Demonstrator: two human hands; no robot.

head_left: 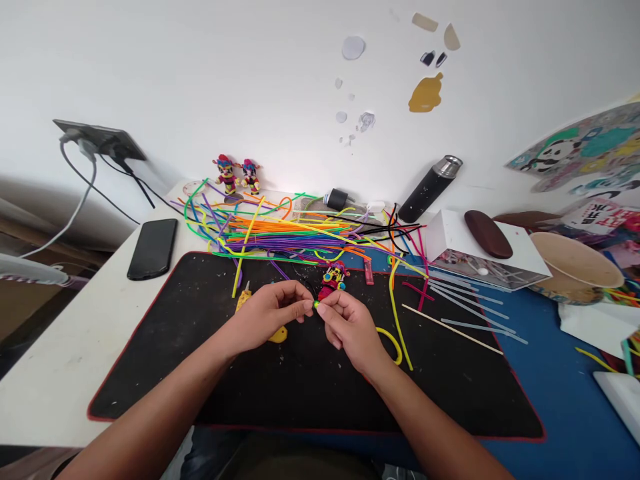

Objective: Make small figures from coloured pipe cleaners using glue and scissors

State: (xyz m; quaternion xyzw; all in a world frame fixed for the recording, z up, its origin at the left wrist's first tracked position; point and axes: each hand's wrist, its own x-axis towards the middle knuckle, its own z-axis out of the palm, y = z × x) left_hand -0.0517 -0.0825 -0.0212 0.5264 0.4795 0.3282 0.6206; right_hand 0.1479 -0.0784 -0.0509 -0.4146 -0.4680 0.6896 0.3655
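Observation:
My left hand (280,312) and my right hand (350,327) meet over the black mat (310,393), each pinching thumb against fingertips. Between them is a small yellow-green piece (316,304), too little to make out its exact kind. Just beyond the fingertips a colourful pipe-cleaner figure (334,275) in red, yellow and blue lies on the mat, its lower end close to my right hand. A yellow glue gun (244,298) is partly hidden under my left hand. A bent yellow pipe cleaner (395,343) curves out beside my right hand.
Behind the mat lies a heap of coloured pipe cleaners (290,233). Two finished figures (227,175) stand by the wall. A phone (153,249) is at left. On the right are clear glue sticks (473,303), a wooden stick (453,329), a white box (445,250) and a black flask (430,190).

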